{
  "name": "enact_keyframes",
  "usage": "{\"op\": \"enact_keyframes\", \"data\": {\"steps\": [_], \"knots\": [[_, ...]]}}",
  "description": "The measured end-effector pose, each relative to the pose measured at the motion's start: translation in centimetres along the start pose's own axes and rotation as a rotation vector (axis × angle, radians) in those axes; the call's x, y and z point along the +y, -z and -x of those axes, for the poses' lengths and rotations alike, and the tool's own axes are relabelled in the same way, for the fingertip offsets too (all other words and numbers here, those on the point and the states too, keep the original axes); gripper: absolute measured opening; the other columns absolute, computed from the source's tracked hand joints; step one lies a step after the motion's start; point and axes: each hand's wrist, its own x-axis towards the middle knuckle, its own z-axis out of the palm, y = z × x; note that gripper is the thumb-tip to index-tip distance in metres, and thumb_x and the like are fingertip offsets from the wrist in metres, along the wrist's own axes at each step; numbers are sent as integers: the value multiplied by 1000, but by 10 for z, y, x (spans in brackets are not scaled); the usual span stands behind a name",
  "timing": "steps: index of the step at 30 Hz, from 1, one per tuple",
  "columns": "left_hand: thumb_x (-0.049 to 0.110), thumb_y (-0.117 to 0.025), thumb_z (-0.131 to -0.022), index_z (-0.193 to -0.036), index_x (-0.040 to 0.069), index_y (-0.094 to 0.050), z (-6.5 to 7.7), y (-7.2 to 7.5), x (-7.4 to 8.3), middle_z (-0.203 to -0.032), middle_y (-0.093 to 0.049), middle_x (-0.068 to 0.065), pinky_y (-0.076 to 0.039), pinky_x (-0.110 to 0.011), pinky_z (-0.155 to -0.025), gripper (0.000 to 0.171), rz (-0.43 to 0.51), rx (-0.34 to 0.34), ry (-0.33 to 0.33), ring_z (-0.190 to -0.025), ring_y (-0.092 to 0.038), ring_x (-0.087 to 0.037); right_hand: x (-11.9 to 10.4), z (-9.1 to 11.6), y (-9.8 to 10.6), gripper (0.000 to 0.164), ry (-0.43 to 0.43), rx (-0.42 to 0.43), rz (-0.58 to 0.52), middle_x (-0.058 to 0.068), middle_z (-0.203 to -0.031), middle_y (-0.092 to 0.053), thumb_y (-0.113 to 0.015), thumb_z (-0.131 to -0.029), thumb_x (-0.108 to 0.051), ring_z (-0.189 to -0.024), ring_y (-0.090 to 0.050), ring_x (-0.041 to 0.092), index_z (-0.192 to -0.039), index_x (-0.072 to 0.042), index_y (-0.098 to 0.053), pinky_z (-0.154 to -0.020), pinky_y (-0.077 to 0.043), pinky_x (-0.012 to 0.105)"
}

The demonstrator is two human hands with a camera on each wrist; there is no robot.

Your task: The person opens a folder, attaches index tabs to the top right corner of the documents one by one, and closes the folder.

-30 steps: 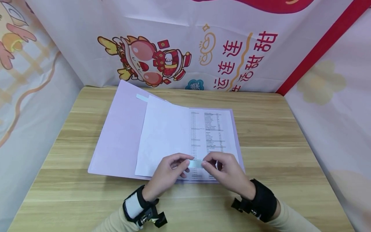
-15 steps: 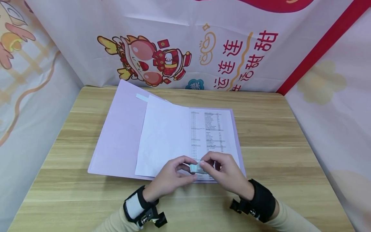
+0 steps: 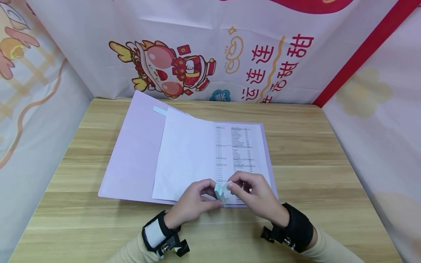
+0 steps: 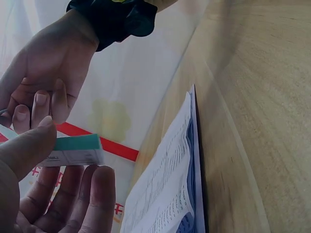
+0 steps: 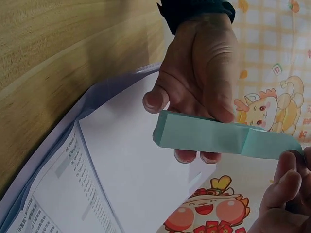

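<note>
A small pad of pale teal sticky notes [image 3: 219,190] is held above the lower part of a printed page [image 3: 241,149]. My left hand [image 3: 194,199] grips the pad between thumb and fingers, its printed side edge visible in the left wrist view. In the right wrist view, the top teal strip [image 5: 272,144] bends up from the pad [image 5: 199,135], and my right hand [image 5: 289,194] pinches its far end. From the head view, my right hand [image 3: 256,190] is close beside the left, over the page.
Beneath both hands lies an open lilac folder [image 3: 128,160] on the wooden table [image 3: 306,164]. A blank white sheet [image 3: 184,153] is turned to the left, with a pale blue strip [image 3: 160,110] near its top. Printed cloth [image 3: 197,22] hangs around the table.
The pad has turned from lying flat between the hands to standing tilted in my left hand. My left thumb has moved lower, and the strip's right end has lifted with my right fingers.
</note>
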Motion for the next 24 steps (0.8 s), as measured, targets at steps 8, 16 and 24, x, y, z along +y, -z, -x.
{"op": "enact_keyframes", "data": {"steps": [8, 16, 24], "knots": [[7, -81, -86, -104, 2, -64, 0, -1, -5, -104, -68, -9, -60, -31, -80, 25, 28, 53, -13, -92, -72, -19, 2, 4, 2, 14, -27, 19, -16, -4, -76, -62, -64, -98, -2, -54, -42, 6, -88, -9, -70, -45, -35, 24], [5, -81, -85, -95, 1, -61, -1, -1, -6, -105, -69, -12, -61, -33, -79, 23, 120, 123, -90, -92, -73, -20, 9, 10, 7, 17, -107, 62, 56, -6, -72, -56, -67, -97, -6, -55, -42, 8, -81, -10, -67, -48, -35, 25], [2, -80, -85, -95, -2, -61, 1, -2, -7, -112, -67, -16, -60, -32, -81, 22, 141, 101, -133, -93, -72, -20, 6, 10, 9, 19, -103, 63, 74, -7, -71, -56, -68, -97, -6, -54, -42, 6, -79, -12, -67, -46, -35, 25]]}}
